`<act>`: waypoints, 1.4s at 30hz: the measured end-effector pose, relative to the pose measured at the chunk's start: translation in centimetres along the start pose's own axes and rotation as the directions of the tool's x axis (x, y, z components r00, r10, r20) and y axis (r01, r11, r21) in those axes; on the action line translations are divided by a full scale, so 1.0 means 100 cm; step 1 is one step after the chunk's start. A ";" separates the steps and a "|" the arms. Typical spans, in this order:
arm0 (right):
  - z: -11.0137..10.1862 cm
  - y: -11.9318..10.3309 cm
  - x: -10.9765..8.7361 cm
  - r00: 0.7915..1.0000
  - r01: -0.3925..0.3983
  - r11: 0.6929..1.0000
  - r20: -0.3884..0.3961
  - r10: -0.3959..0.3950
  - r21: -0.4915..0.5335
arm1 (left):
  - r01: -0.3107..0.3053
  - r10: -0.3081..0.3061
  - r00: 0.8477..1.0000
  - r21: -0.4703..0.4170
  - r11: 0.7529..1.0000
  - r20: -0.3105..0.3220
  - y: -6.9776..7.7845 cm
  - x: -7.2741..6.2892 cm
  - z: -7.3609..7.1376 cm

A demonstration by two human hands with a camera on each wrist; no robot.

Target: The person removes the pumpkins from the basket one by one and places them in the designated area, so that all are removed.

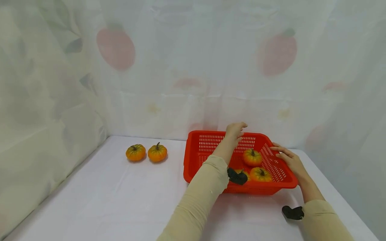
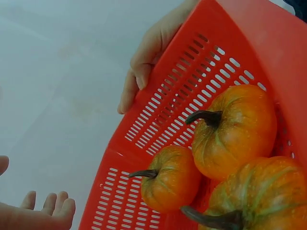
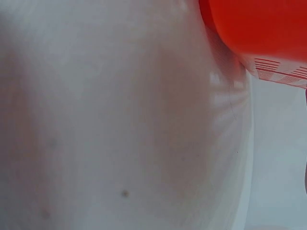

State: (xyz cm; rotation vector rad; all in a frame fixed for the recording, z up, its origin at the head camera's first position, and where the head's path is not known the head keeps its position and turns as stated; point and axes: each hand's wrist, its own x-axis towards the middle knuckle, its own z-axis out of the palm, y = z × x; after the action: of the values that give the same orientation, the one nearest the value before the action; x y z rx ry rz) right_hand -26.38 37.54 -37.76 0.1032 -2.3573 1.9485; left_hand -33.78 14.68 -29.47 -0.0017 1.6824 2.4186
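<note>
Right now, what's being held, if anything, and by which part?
The left hand holds nothing; the right hand touches the red basket's right rim, grip unclear.

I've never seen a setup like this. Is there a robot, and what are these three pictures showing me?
No robot here: just a person's two bare hands. The wide picture comes from a camera worn on the head, looking forward and down. The other two come from cameras on the wrists: the left one looks into the red basket, the right one catches mostly blurry white.

On the white table, two pumpkins sit left of the basket; three others lie inside it. The left hand hovers over the basket, holding nothing. The right hand touches its right side.
</note>
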 end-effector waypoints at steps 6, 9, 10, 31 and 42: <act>0.000 0.000 0.000 1.000 -0.006 1.000 -0.004 0.006 -0.005 | 0.001 0.000 0.999 0.012 1.000 -0.034 -0.007 0.002 0.002; -0.001 0.000 -0.001 1.000 -0.003 1.000 -0.004 0.003 0.009 | -0.013 0.015 0.999 0.071 0.997 -0.035 -0.011 0.005 0.003; -0.001 -0.001 -0.001 1.000 -0.004 1.000 -0.004 0.004 0.013 | -0.017 0.019 0.999 0.090 0.996 -0.029 -0.012 0.006 0.003; 0.004 -0.004 -0.002 1.000 -0.011 1.000 -0.002 0.012 0.026 | -0.006 -0.058 0.987 0.394 0.919 0.150 -0.023 0.019 0.006; 0.005 -0.003 0.000 0.999 -0.031 0.999 0.015 0.031 0.035 | -0.041 -0.142 0.945 0.540 0.841 0.294 -0.024 0.023 -0.005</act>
State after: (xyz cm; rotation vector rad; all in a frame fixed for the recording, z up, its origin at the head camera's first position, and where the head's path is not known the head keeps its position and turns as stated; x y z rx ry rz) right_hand -26.38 37.03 -37.53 0.0831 -2.3481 2.0099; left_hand -35.70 15.42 -32.11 0.4041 2.0905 1.6996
